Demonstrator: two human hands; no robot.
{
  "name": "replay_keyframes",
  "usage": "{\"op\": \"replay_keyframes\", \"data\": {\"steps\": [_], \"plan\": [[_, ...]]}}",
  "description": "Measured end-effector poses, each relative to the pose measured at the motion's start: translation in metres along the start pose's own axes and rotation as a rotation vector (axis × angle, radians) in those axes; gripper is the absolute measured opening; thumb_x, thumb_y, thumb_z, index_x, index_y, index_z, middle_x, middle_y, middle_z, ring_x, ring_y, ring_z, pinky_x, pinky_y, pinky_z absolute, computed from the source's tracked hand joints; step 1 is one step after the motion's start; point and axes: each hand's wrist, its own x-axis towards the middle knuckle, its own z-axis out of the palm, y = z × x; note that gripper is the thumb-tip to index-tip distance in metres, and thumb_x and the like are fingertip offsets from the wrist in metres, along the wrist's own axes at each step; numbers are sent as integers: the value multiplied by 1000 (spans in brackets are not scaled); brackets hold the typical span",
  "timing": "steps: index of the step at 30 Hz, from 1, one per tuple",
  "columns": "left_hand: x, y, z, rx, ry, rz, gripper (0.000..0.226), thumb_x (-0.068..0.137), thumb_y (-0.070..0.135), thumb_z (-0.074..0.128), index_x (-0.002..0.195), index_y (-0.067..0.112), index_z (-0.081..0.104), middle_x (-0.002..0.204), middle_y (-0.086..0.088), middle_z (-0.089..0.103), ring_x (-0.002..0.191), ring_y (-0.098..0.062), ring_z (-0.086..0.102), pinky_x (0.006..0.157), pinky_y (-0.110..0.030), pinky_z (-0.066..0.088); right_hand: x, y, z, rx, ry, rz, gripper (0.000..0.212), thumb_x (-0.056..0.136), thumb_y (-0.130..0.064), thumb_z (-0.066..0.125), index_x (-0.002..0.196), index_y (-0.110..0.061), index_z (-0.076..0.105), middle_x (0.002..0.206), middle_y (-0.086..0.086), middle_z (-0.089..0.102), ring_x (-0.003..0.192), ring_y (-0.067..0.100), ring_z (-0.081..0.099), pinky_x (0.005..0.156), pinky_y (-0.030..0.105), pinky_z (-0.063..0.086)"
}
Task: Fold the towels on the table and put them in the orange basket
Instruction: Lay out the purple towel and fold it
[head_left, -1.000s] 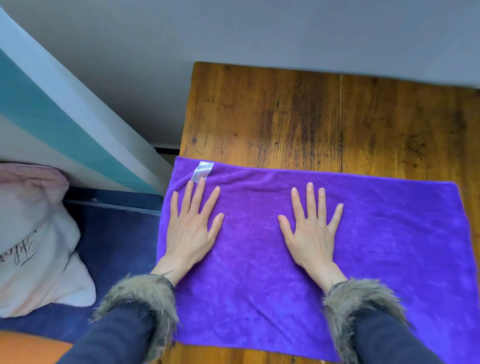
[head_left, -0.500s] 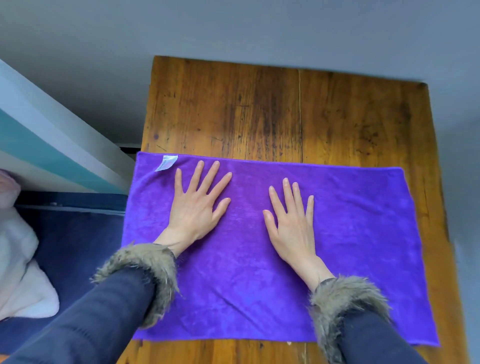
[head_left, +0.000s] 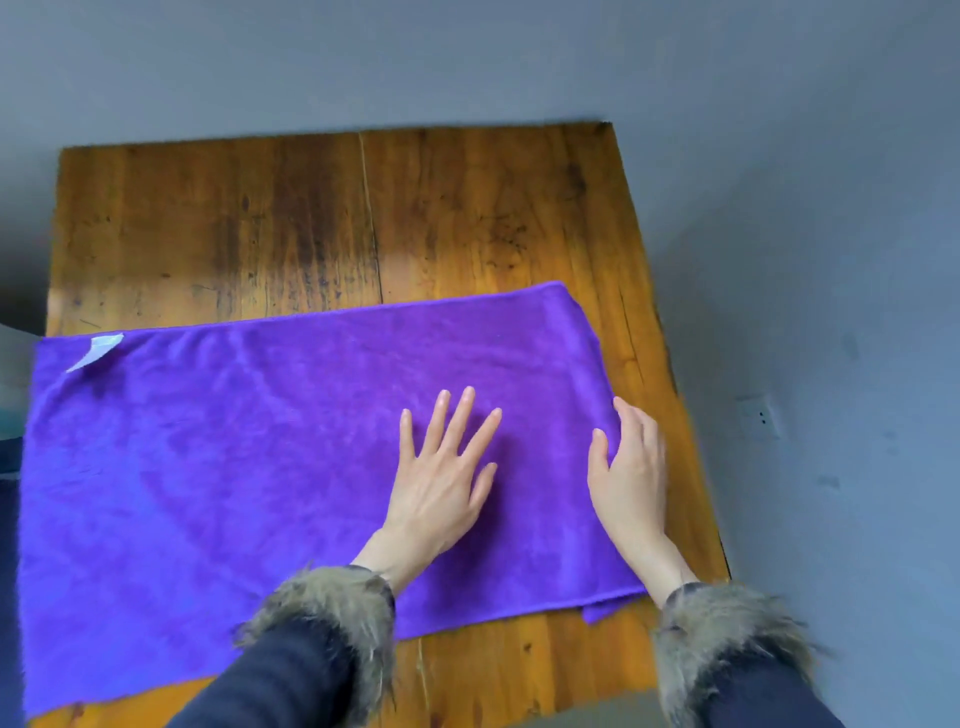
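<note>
Your right hand (head_left: 631, 470) lies on the right edge of the purple towel (head_left: 234, 467), fingers straight and together, thumb apart on the cloth, nothing grasped. Your left hand (head_left: 441, 483) presses flat just beside it, fingers spread, likewise gripping nothing. The towel lies spread across the near half of the wooden table (head_left: 311, 218), its left edge reaching past the table's left side and its right edge stopping short of the table's right edge, with a strip of bare wood there. The far half of the tabletop is bare wood. A white tag (head_left: 98, 351) sits at the towel's far left corner; any print on it is too blurred to read. Fur cuffs (head_left: 332, 613) ring both dark sleeves.
</note>
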Motion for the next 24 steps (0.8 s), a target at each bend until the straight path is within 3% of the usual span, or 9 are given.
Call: {"op": "replay_keyframes", "data": {"steps": [5, 9, 11, 13, 16, 18, 20, 22, 24], "plan": [[11, 35, 21, 70, -104, 8, 55, 91, 41, 46, 142, 24, 37, 153, -8, 28, 140, -35, 25, 105, -66, 17, 18, 37, -14, 50, -201, 276, 30, 91, -28, 55, 117, -12, 56, 113, 6, 57, 105, 26, 55, 89, 34, 42], [11, 28, 24, 20, -139, -4, 57, 95, 41, 42, 147, 32, 22, 158, 1, 7, 146, -26, 1, 111, -59, 0, 15, 33, -13, 163, -283, 277, 24, 90, -22, 57, 111, -9, 61, 104, 8, 66, 99, 26, 59, 82, 30, 41], [13, 29, 22, -107, -93, -42, 54, 95, 31, 46, 145, 34, 27, 158, 6, 5, 146, -19, -5, 112, -53, -7, 8, 24, -15, 294, -349, 198, 26, 90, -17, 58, 113, -8, 63, 106, 10, 66, 94, 21, 60, 85, 27, 43], [17, 36, 13, -319, 20, -138, 39, 94, 19, 48, 133, 26, 50, 153, 4, 26, 145, -18, 10, 114, -50, 1, -2, 15, -19, 387, -504, 57, 28, 91, -11, 55, 118, -7, 62, 115, 9, 65, 98, 16, 61, 86, 15, 41], [23, 45, -1, -551, 217, -288, 18, 91, 15, 56, 105, 18, 68, 118, -2, 64, 120, -27, 51, 101, -45, 37, -14, 13, -19, 374, -727, -155, 30, 94, -5, 47, 120, -7, 62, 132, 5, 56, 122, 13, 51, 99, 9, 30], [26, 55, -6, -557, 217, -336, 15, 87, 26, 63, 99, 20, 68, 103, 1, 66, 102, -23, 56, 89, -42, 44, -17, 16, -20, 344, -815, -206, 31, 95, -6, 45, 121, -8, 62, 138, 2, 50, 130, 10, 43, 104, 8, 23], [29, 65, -8, -477, 195, -348, 24, 80, 36, 69, 99, 21, 65, 99, 2, 62, 98, -21, 53, 84, -41, 43, -16, 20, -20, 342, -849, -215, 29, 95, -10, 48, 119, -9, 63, 138, 0, 51, 129, 7, 43, 105, 8, 23], [34, 71, -7, -391, 198, -307, 35, 76, 35, 73, 105, 20, 59, 100, -1, 55, 97, -23, 50, 80, -39, 40, -14, 23, -22, 382, -808, -155, 25, 92, -13, 53, 112, -10, 68, 125, 0, 62, 118, 6, 54, 102, 12, 33], [40, 73, -7, -328, 162, -253, 43, 76, 25, 72, 114, 18, 53, 104, -6, 53, 99, -28, 49, 78, -40, 40, -10, 29, -22, 428, -641, -24, 19, 90, -15, 56, 99, -10, 71, 103, 2, 72, 98, 12, 64, 93, 27, 46]]}}
